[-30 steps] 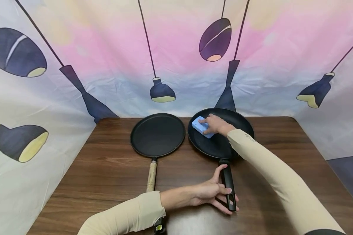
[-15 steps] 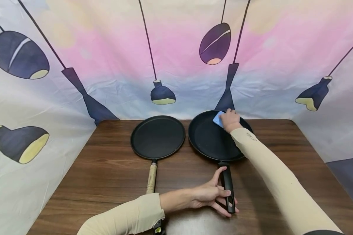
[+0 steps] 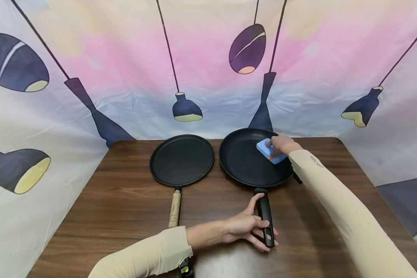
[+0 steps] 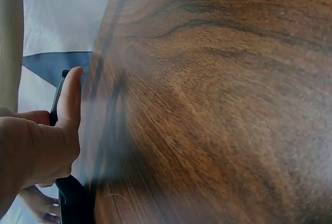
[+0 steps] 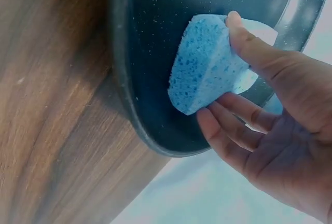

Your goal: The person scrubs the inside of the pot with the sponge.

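A black frying pan (image 3: pixel 241 164) rests on the table, its black handle (image 3: pixel 265 212) pointing toward me. My left hand (image 3: pixel 244 227) holds that handle, with the thumb across it and fingers spread beneath. In the left wrist view the left hand (image 4: pixel 41 143) is seen side-on around the handle. Inside the pan, near its right side, my right hand (image 3: pixel 284 144) pinches a light blue sponge (image 3: pixel 263 147). The right wrist view shows the porous sponge (image 5: pixel 202 60) between thumb and fingers, tilted against the pan's dark surface, which carries small pale specks.
Left of the frying pan lies a flat black crepe pan (image 3: pixel 182 160) with a wooden handle (image 3: pixel 175 208), partly covered by my left sleeve (image 3: pixel 166 247). Both pans sit near the back edge of the brown wooden table (image 3: pixel 118 193). A lamp-patterned cloth (image 3: pixel 125 58) hangs behind.
My right hand has carried the sponge from the pan's left side to its far upper part, then down to the right side. The left hand keeps hold of the handle.
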{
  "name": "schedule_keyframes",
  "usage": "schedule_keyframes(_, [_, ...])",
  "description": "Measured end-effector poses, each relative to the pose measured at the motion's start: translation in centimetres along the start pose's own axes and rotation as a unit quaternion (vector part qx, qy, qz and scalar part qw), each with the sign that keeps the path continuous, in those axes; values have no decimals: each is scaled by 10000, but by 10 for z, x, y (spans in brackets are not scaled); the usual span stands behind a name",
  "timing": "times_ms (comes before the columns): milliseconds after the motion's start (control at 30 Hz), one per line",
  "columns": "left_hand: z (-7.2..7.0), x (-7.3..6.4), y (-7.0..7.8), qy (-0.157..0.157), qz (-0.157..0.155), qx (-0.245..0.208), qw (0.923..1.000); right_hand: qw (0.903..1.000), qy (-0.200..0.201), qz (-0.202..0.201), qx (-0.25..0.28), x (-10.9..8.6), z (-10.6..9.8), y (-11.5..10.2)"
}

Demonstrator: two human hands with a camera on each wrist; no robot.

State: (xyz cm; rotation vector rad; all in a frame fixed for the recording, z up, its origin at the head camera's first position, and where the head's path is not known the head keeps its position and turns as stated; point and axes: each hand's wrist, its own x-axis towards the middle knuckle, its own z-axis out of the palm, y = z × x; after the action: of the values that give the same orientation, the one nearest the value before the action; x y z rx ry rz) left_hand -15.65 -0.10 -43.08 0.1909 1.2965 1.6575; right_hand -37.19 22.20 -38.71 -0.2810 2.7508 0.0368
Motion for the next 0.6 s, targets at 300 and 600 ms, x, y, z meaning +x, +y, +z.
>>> schedule_keyframes(300, [2,0,6,-58,-38,90,9999,9981,7,-559,-258,-27,4,-10])
schedule_keyframes(600, [3,-2,5,-75,-86,31,9999,9802,474,-1792,-695,-54,27,-40])
